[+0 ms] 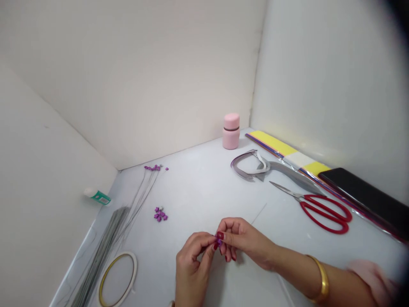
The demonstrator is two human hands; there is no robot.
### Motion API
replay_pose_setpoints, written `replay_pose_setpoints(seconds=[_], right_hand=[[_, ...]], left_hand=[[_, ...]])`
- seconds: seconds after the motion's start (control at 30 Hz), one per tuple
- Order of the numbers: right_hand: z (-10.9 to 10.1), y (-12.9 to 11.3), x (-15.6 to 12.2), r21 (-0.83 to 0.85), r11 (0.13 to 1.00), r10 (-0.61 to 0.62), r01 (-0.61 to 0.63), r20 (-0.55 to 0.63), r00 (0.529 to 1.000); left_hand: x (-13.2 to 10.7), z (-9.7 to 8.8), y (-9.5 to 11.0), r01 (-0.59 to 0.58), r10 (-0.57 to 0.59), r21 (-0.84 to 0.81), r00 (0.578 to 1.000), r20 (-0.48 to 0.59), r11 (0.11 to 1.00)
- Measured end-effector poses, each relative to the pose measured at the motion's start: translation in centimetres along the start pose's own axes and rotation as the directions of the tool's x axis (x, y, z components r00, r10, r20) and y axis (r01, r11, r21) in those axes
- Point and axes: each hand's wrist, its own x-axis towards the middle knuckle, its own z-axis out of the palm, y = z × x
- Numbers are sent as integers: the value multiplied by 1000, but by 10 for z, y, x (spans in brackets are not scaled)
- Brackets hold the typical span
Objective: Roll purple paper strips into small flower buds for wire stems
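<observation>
Low in the middle of the view my two hands meet over the white table (198, 187). My left hand (191, 266) and my right hand (239, 241) both pinch a tiny purple piece (219, 242) between their fingertips. A thin wire (258, 213) runs up and to the right from the fingers. A gold bangle (321, 281) sits on my right wrist. A small cluster of purple pieces (160, 214) lies to the upper left of my hands.
Red-handled scissors (322, 209), grey paper strips (255, 166), coloured paper sheets (287, 149) and a black phone (364, 196) lie at the right. A pink jar (231, 131) stands at the back. Wires (108, 238), a tape ring (118, 279) and a glue tube (97, 196) lie at the left.
</observation>
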Motion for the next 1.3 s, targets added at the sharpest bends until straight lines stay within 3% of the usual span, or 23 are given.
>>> replay_pose_setpoints(seconds=[0.27, 0.5, 0.77, 1.13, 1.3], right_hand=[[2, -2, -1, -3, 1000, -8, 8, -2, 1000], [-5, -9, -1, -84, 996, -30, 33, 41, 999], [-5, -7, -2, -41, 999, 35, -32, 75, 997], [-6, -8, 0, -21, 999, 45, -44, 57, 997], [-5, -6, 0, -43, 999, 25, -23, 55, 998]], left_hand=[[1, 0, -3, 70, -66, -73, 996, 53, 995], [0, 2, -7, 124, -121, -149, 992, 28, 981], [0, 5, -8, 185, -195, -230, 981, -20, 956], [1, 4, -7, 287, -278, -340, 957, 76, 895], [0, 3, -8, 164, -164, -228, 986, 17, 960]])
